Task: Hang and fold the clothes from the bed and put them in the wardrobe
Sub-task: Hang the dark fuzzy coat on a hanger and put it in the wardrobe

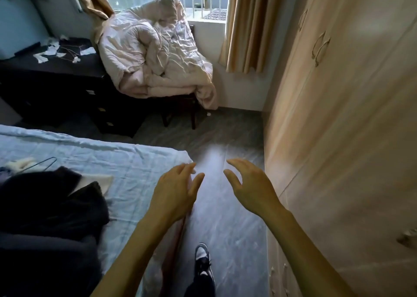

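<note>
Both the left hand [178, 195] and right hand [250, 186] hover empty, fingers spread, between garments; next means turning toward nine o'clock for the dark rumpled clothes [52, 202] on the pale-blue-sheeted bed [135, 161].

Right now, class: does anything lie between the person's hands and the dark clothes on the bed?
Nothing visible does. Both the left hand and right hand are empty, and only bare blue sheet separates the left hand from the dark clothes.
</note>
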A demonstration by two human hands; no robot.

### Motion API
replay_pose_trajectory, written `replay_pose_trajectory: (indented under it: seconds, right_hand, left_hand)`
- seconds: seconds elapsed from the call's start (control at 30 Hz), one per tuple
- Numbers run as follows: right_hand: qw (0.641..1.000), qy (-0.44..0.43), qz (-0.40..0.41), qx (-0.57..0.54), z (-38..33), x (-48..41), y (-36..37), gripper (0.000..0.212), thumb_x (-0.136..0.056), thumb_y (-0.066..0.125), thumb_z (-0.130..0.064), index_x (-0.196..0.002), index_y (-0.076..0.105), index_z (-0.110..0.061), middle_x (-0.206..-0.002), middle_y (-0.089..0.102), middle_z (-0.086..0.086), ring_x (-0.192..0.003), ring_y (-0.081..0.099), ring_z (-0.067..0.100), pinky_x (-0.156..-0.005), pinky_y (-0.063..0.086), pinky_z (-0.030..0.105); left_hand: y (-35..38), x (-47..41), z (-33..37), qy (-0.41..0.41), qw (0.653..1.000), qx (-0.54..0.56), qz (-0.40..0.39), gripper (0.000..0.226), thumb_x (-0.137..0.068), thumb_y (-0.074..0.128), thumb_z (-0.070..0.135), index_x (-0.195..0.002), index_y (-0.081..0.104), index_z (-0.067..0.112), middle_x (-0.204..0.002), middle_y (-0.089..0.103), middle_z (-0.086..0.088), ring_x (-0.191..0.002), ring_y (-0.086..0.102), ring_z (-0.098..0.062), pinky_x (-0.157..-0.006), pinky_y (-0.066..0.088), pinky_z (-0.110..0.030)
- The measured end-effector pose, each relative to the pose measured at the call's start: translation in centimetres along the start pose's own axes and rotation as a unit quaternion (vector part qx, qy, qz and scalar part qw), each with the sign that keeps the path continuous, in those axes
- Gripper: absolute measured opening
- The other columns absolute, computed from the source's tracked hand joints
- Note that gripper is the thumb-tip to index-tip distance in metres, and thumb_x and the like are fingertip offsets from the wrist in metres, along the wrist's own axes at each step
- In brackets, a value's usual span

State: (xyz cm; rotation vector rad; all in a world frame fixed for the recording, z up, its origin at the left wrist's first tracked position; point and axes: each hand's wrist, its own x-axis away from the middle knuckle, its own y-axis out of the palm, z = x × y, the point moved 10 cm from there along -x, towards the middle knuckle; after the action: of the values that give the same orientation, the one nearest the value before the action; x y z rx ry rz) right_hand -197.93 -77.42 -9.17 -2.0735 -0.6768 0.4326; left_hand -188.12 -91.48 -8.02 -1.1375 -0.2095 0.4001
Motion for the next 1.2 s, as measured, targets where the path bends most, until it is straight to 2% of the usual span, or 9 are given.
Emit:
replay_pose_trajectory:
  seconds: [0.07,0.13,0.27,0.43,0.73,0.9,0.97,1.03,1.2]
  right_hand:
    - [1.000,-0.004,-0.012,0.012,0.6,-3.9,0.6,0.046,-0.096,0.040,-0.048,-0.137,0.046,-0.028,-0.146,0.042,-0.006,-0.134,0.039,0.014,-0.110,0.028,0.027]
    - [0.999,-0.006,-0.023,0.022,1.0,-8.1,1.1,0.046,-0.095,0.040,-0.049,-0.137,0.046,-0.029,-0.146,0.043,-0.007,-0.133,0.041,0.014,-0.110,0.030,0.028]
    - [0.999,-0.012,-0.037,0.032,1.2,-16.1,1.2,0.047,-0.095,0.040,-0.050,-0.136,0.047,-0.029,-0.144,0.045,-0.007,-0.132,0.043,0.014,-0.109,0.034,0.030]
    - [0.998,-0.033,-0.033,0.047,1.6,-25.0,0.6,0.045,-0.095,0.043,-0.049,-0.135,0.048,-0.028,-0.143,0.047,-0.007,-0.130,0.044,0.013,-0.105,0.032,0.024]
    - [0.994,-0.093,-0.059,0.006,4.3,-41.0,2.9,0.043,-0.096,0.044,-0.047,-0.132,0.053,-0.025,-0.137,0.052,-0.004,-0.125,0.049,0.013,-0.102,0.041,0.028]
    - [0.979,-0.165,-0.123,0.006,4.2,-50.2,4.2,0.042,-0.096,0.044,-0.044,-0.132,0.053,-0.024,-0.137,0.052,-0.002,-0.125,0.048,0.014,-0.104,0.042,0.032]
    - [0.967,-0.203,-0.152,0.018,3.0,-53.2,4.5,0.042,-0.096,0.044,-0.044,-0.132,0.052,-0.025,-0.138,0.051,-0.003,-0.125,0.047,0.014,-0.104,0.039,0.029]
    - [0.954,-0.242,-0.175,0.024,1.2,-56.1,4.8,0.042,-0.096,0.044,-0.044,-0.133,0.052,-0.025,-0.138,0.051,-0.004,-0.125,0.047,0.013,-0.103,0.037,0.027]
    - [0.915,-0.333,-0.227,0.006,-5.2,-60.9,7.5,0.040,-0.097,0.045,-0.041,-0.132,0.053,-0.023,-0.136,0.053,-0.003,-0.123,0.049,0.015,-0.103,0.042,0.033]
  left_hand:
    - [1.0,-3.9,-1.5,-0.010,1.000,0.010,0.001,0.072,-0.087,0.014,0.065,-0.131,0.052,0.023,-0.129,0.057,0.005,-0.119,0.051,-0.014,-0.100,0.037,-0.031]
    - [2.0,-7.9,-2.9,-0.011,1.000,0.015,-0.008,0.079,-0.086,0.005,0.072,-0.126,0.055,0.028,-0.130,0.056,0.010,-0.120,0.050,-0.011,-0.101,0.040,-0.032]
    - [1.7,-15.3,-4.4,-0.035,0.999,0.039,-0.007,0.065,-0.092,0.021,0.061,-0.136,0.048,0.023,-0.139,0.051,0.004,-0.127,0.045,-0.016,-0.105,0.035,-0.034]
    - [0.3,-23.9,-4.7,-0.037,0.998,0.039,-0.010,0.055,-0.095,0.033,0.054,-0.139,0.044,0.023,-0.141,0.048,0.002,-0.129,0.043,-0.016,-0.108,0.035,-0.037]
    - [2.0,-37.1,-7.3,-0.101,0.995,0.018,-0.007,0.063,-0.090,0.027,0.057,-0.139,0.043,0.022,-0.141,0.048,-0.001,-0.130,0.044,-0.018,-0.108,0.035,-0.038]
    - [2.2,-43.8,-9.6,-0.196,0.980,0.025,0.036,0.053,-0.096,0.036,0.050,-0.140,0.043,0.021,-0.142,0.048,0.000,-0.130,0.043,-0.018,-0.108,0.032,-0.036]
    - [1.3,-45.2,-10.5,-0.244,0.967,0.038,0.063,0.052,-0.096,0.037,0.049,-0.140,0.043,0.022,-0.143,0.047,0.001,-0.131,0.043,-0.018,-0.108,0.032,-0.034]
    - [0.4,-46.1,-11.5,-0.289,0.953,0.047,0.078,0.053,-0.095,0.037,0.051,-0.140,0.043,0.023,-0.144,0.045,0.002,-0.132,0.042,-0.018,-0.108,0.031,-0.032]
    - [-1.6,-46.9,-15.3,-0.382,0.916,0.045,0.114,0.052,-0.097,0.034,0.052,-0.140,0.042,0.025,-0.145,0.044,0.004,-0.133,0.039,-0.015,-0.108,0.029,-0.031]
